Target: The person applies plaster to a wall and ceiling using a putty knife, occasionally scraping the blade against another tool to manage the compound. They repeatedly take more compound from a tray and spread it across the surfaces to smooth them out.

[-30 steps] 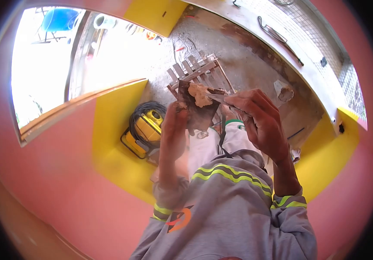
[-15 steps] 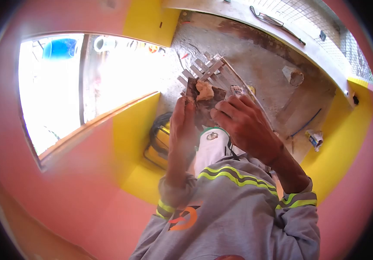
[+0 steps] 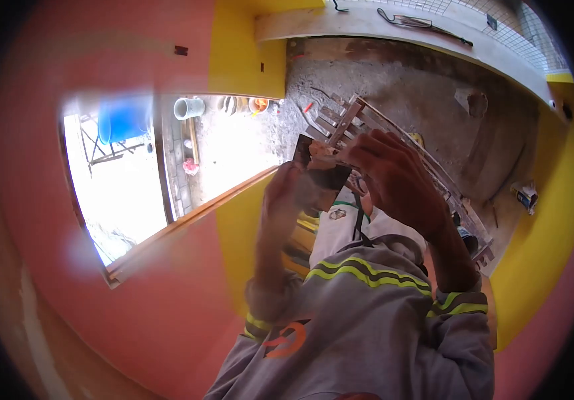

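Tilting the dark board (image 3: pixel 323 180) less would be steadier, I judge.
My left hand (image 3: pixel 281 200) is gripping its edge, fingers closed; my right hand (image 3: pixel 397 177) is curling beside it, and I cannot tell what it holds.

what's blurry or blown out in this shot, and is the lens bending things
Head view: the left hand and its forearm are smeared by motion blur, as is the dark flat board it grips; the right hand is sharper. Head view: daylight through the wall opening is overexposed to near white. Head view: the fisheye lens bows the pink wall and leaves black corners.
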Demonstrator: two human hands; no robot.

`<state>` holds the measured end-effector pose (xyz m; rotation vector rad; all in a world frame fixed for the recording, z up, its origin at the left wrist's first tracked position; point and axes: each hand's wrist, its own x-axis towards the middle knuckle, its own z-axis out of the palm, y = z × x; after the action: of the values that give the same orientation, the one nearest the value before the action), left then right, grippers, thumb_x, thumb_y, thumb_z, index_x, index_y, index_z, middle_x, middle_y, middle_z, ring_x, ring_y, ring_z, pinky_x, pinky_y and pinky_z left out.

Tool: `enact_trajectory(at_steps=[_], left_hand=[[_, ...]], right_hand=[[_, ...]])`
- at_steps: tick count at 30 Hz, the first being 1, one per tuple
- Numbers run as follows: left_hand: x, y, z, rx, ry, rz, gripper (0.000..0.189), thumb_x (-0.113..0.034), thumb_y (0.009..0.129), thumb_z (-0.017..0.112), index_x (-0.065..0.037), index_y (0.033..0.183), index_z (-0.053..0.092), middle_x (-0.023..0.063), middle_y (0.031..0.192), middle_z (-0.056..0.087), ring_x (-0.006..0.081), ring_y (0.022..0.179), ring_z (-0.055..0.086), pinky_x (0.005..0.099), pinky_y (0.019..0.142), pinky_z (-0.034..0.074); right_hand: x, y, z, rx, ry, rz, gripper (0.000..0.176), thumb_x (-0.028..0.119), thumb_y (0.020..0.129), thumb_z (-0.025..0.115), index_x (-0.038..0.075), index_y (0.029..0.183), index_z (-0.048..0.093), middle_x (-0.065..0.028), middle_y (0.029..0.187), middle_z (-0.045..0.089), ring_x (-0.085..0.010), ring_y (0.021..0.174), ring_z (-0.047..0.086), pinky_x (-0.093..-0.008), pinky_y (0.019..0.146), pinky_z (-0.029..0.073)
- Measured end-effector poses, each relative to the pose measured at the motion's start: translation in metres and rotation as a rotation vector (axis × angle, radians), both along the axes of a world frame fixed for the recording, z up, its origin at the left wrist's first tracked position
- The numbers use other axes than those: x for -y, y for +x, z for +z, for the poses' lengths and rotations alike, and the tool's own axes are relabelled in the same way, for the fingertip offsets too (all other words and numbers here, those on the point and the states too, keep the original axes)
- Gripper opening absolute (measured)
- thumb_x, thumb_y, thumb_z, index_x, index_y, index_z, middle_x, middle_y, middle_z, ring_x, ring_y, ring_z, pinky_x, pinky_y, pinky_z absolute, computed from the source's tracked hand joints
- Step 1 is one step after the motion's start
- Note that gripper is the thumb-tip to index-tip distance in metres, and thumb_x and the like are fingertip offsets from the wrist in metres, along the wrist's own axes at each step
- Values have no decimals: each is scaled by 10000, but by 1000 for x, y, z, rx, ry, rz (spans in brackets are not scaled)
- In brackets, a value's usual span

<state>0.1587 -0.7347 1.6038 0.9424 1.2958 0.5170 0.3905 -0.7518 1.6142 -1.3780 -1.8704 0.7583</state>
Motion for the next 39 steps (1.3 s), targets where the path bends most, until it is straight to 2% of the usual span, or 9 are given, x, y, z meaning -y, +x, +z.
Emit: enact_trajectory(at_steps=[9, 13, 16, 18, 21, 24, 29, 36, 39], left_hand=[[-9, 24, 17, -265, 129, -30, 278, -285, 1035, 431, -62, 930, 558, 15, 718, 514, 97, 576, 513, 258, 500, 428], [-22, 0, 31, -215, 60, 100, 271, -295, 1029, 449, -73, 918, 559, 14, 673, 492, 117, 547, 498, 270, 492, 422], [-26, -38, 51, -357, 136, 120, 232, -285, 1021, 460, -75, 979, 550, 10, 701, 494, 115, 565, 490, 265, 510, 414], [-20, -58, 59, -452, 199, 119, 214, -274, 1016, 465, -76, 1036, 542, 5, 739, 502, 106, 589, 484, 255, 530, 406], [-8, -78, 76, -608, 319, 93, 222, -259, 1009, 471, -76, 1122, 529, -2, 796, 513, 93, 625, 475, 241, 559, 394], [9, -99, 86, -808, 435, 30, 268, -243, 1002, 478, -77, 1208, 516, -9, 852, 524, 80, 661, 465, 226, 588, 382], [27, -130, 96, -1251, 587, -96, 342, -218, 1009, 460, -50, 1306, 487, -2, 946, 542, 88, 764, 476, 233, 685, 395], [59, -83, 156, -1233, 584, 155, 316, -224, 1071, 337, 21, 1104, 535, 67, 919, 568, 151, 848, 511, 271, 828, 435], [91, -146, 131, -837, 639, 382, 284, -200, 1050, 384, 22, 1135, 540, 60, 951, 558, 155, 861, 500, 275, 822, 425]], right_hand=[[5, -3, 2, 0, 75, 165, 188, 21, 731, 641, 57, 915, 629, -88, 950, 609, -290, 954, 606, -397, 831, 489], [-20, 32, -14, -417, 60, 349, 181, 79, 818, 635, 39, 987, 686, -102, 994, 655, -299, 913, 645, -413, 800, 523], [-28, 52, -9, -930, -318, -19, 271, 70, 885, 599, -1, 1143, 647, -104, 1104, 652, -254, 1030, 634, -384, 907, 504], [-45, 27, -28, -1800, -139, -214, 308, 42, 917, 555, 3, 1216, 614, -130, 1161, 641, -167, 1063, 627, -344, 954, 498], [-78, 13, 0, -1947, 171, -471, 327, 94, 963, 526, -42, 1256, 573, -157, 1211, 621, -215, 1075, 628, -374, 956, 477], [-95, -1, 15, -1249, 288, -748, 332, 123, 964, 532, -52, 1242, 581, -153, 1215, 624, -240, 1100, 614, -385, 962, 448], [-119, -21, 114, -1496, 614, -453, 335, 81, 957, 557, -75, 1254, 550, -127, 1246, 595, -206, 1151, 555, -339, 1004, 410], [-148, -11, 257, -1101, 1546, -657, 345, 48, 979, 440, -94, 1263, 575, -192, 1195, 654, -304, 1159, 579, -395, 983, 451], [-157, -5, 313, -1148, 1800, -831, 334, 2, 871, 573, -34, 1197, 640, -171, 1144, 664, -314, 1074, 620, -418, 932, 489]])
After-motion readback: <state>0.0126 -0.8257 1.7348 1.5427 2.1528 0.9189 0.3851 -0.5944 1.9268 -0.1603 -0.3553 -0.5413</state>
